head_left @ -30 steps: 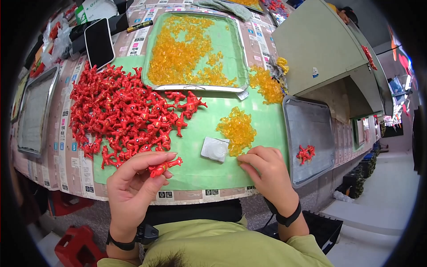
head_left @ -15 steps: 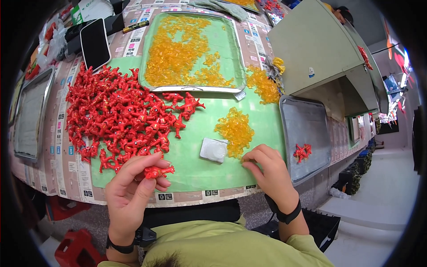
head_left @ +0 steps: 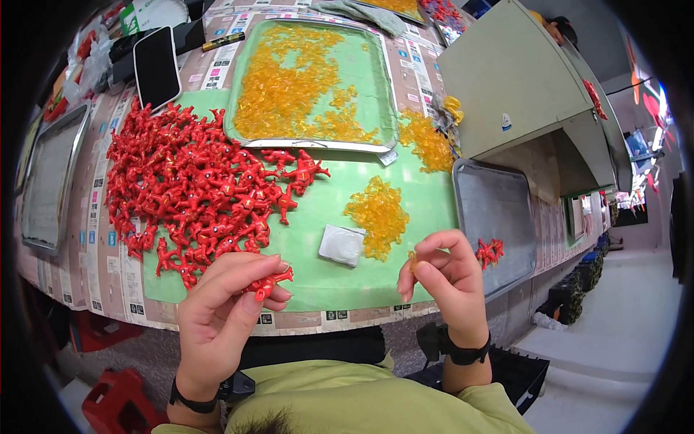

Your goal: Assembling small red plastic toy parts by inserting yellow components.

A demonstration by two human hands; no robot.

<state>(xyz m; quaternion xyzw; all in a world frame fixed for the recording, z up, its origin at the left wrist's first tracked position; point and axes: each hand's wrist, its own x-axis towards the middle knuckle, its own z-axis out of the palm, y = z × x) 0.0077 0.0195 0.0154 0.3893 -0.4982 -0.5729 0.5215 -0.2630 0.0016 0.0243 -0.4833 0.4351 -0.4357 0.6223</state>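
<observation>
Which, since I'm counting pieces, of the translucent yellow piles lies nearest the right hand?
The translucent yellow plastic pile beside the square white block. It lies closest to the right hand; the others sit farther away, one inside the rectangular green-lined tray.

A grey-green cabinet (head_left: 506,79) stands on a paper-covered desk (head_left: 94,242), a red stool (head_left: 105,390) below at left, pale floor (head_left: 629,289) stretching away at right.

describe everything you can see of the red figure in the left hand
The small red figure looks like glossy moulded plastic. The left hand grips it between thumb and fingers, which hide much of its body. It is tilted, with one slim end pointing right and slightly up. In view it overlaps the green sheet; finer details are too small to tell.
</observation>
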